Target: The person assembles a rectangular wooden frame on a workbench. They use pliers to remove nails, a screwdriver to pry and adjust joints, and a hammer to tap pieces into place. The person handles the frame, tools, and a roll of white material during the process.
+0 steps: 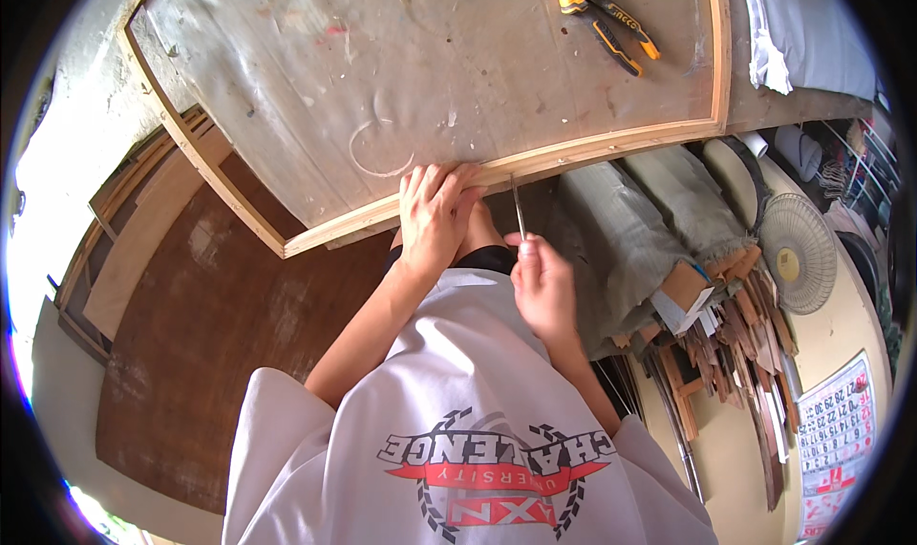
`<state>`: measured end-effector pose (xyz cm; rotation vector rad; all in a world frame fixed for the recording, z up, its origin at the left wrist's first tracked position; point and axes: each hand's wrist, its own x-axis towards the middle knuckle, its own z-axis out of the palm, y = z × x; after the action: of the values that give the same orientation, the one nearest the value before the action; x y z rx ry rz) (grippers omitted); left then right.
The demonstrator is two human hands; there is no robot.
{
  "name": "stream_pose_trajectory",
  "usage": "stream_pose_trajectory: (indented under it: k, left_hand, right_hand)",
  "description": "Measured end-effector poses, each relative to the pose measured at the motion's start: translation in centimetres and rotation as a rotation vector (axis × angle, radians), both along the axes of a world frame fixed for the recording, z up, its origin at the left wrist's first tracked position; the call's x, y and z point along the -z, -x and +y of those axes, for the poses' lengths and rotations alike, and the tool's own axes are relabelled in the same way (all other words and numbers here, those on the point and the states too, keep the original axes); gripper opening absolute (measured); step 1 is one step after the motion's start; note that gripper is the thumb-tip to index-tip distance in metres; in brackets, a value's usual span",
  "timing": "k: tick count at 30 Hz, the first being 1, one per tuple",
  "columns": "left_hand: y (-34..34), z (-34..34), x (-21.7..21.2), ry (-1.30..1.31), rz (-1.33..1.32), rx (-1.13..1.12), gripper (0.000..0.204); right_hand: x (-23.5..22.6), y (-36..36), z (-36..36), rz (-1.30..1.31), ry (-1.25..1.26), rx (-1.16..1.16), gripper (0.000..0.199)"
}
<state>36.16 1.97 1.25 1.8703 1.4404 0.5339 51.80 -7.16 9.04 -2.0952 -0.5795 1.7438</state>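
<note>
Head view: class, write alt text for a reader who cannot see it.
A person's left hand presses on a wooden frame edging a worn board, while the right hand holds a thin metal blade up against it. Yellow-handled pliers lie on the board.

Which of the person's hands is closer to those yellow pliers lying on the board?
Right. The right hand, holding a thin metal blade, sits below the pliers; the left hand presses the wooden frame, farther left.

A worn plywood workbench [401, 77] carries a thin wooden frame [592, 149] and yellow-handled pliers [604, 15].
</note>
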Motion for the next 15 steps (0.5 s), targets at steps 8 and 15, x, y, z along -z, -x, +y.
stream_pose_trajectory:
  k: [8, 15]
  left_hand:
    - [-0.1, -0.5, -0.2, -0.065, 0.048, -0.026, 0.033]
    - [-0.4, -0.7, -0.1, -0.103, 0.042, -0.065, 0.032]
  right_hand:
    - [7.4, -0.7, -4.4, -0.302, -0.456, -0.175, 0.019]
    - [8.6, -0.5, -3.4, -0.362, -0.538, -0.206, 0.015]
